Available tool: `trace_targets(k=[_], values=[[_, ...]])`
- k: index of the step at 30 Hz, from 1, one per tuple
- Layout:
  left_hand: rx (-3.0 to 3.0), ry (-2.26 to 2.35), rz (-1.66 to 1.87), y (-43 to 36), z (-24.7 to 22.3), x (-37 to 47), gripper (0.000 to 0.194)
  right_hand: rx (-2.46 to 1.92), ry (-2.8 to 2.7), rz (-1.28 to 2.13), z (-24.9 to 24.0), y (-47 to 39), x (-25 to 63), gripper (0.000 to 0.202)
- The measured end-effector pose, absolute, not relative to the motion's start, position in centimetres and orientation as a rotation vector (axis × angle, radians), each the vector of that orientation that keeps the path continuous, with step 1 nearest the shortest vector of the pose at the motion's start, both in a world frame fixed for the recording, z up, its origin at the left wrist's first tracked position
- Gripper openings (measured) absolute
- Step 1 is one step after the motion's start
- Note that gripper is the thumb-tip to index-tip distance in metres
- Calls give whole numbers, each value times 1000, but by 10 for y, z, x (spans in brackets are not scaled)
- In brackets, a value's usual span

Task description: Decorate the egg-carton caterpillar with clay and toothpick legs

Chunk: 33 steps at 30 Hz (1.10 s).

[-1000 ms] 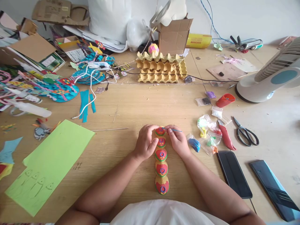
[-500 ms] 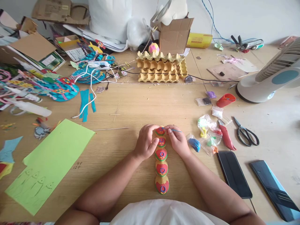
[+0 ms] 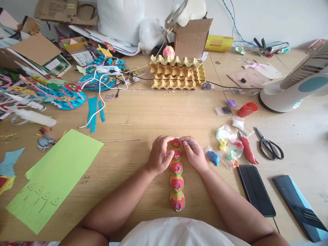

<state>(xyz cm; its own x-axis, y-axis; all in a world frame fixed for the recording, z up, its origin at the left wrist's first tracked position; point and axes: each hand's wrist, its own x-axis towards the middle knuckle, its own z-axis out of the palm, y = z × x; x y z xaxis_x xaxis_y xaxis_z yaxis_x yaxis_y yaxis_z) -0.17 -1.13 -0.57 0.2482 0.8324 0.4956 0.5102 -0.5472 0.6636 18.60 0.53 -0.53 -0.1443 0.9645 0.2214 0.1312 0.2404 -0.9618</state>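
The bumpy strip (image 3: pixel 176 176) lies on the table (image 3: pixel 140 109), btwn the two hands at its far end. It has 5 round bumps in a line, w/ red tops, green edges and blue rings on some; the far bump is too small to see well. The near bumps lie btwn the arms.

L hand (image 3: pixel 160 155) is half open, w/ its thumb apart from its fingers. Its fingertips are at the L side of the far bump, and its thumb is by the 2nd one. Can't tell if it grips the strip.

R hand (image 3: pixel 196 155) is nearly shut, w/ a thin blue stick (image 3: pixel 192 143) in a pinch, just R of the far bump.

The bag w/ blue clay (image 3: pixel 213 157) is just R of the R hand. Past it are a red knife (image 3: pixel 248 148) and scissors (image 3: pixel 270 145). Green paper (image 3: pixel 61 171) is well L of the L hand.
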Motion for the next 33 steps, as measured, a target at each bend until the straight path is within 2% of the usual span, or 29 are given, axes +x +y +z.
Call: trace_targets(k=[7, 33], values=[[2159, 1236, 1202, -12, -3, -2, 52, -1045, -1439, 1137, -10, 5, 186, 20], [2143, 1253, 1189, -12, -3, -2, 53, -1075, -1556, 1035, 0, 5, 186, 25]])
